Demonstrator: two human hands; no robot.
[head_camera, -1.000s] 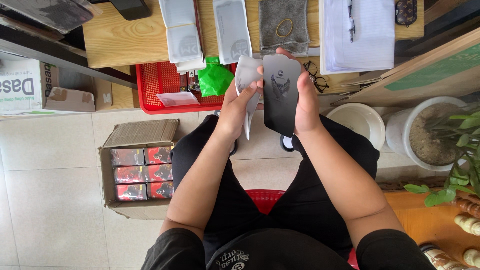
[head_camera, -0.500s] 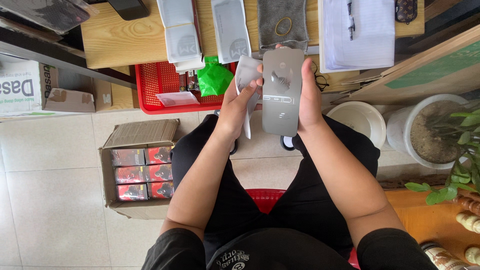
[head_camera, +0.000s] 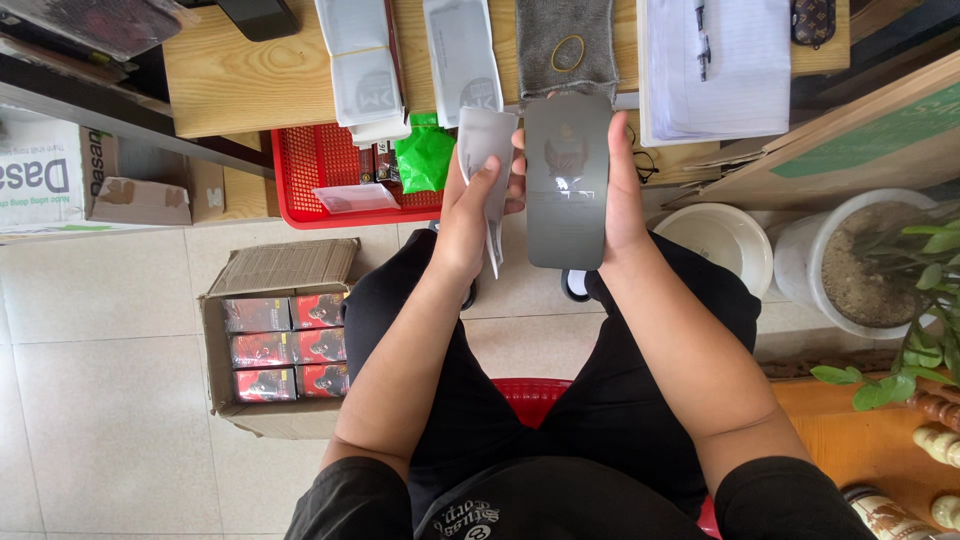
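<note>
Posture: the person sits on a red stool (head_camera: 535, 392), both forearms raised over the lap toward a wooden bench (head_camera: 215, 85).
Right hand: the right hand (head_camera: 618, 195) is closed on the edge of a flat grey rectangular pouch (head_camera: 566, 185), thumb side along its right edge; the grip is firm, and the pouch stands upright with its printed face to the camera.
Left hand: the left hand (head_camera: 478, 205) is clenched on a white folded sleeve (head_camera: 488, 150), thumb across its front; the sleeve hangs just beside the pouch, touching or nearly touching its left edge.
Location of the held items: both are in the air above the knees, just short of the bench edge, not resting on anything.
Step in hand: judged from the grips, the pouch and the sleeve are being brought together or parted; which of the two cannot be told.
Requirement for the next move: one hand would have to steady the pouch while the other aligns the sleeve's edge with it.
On the bench: white packets (head_camera: 360, 60), a grey cloth (head_camera: 567, 40), a paper pad (head_camera: 715, 65).
Below: a red basket (head_camera: 320, 170) and a cardboard box (head_camera: 285, 335) of small red-and-black cartons.
</note>
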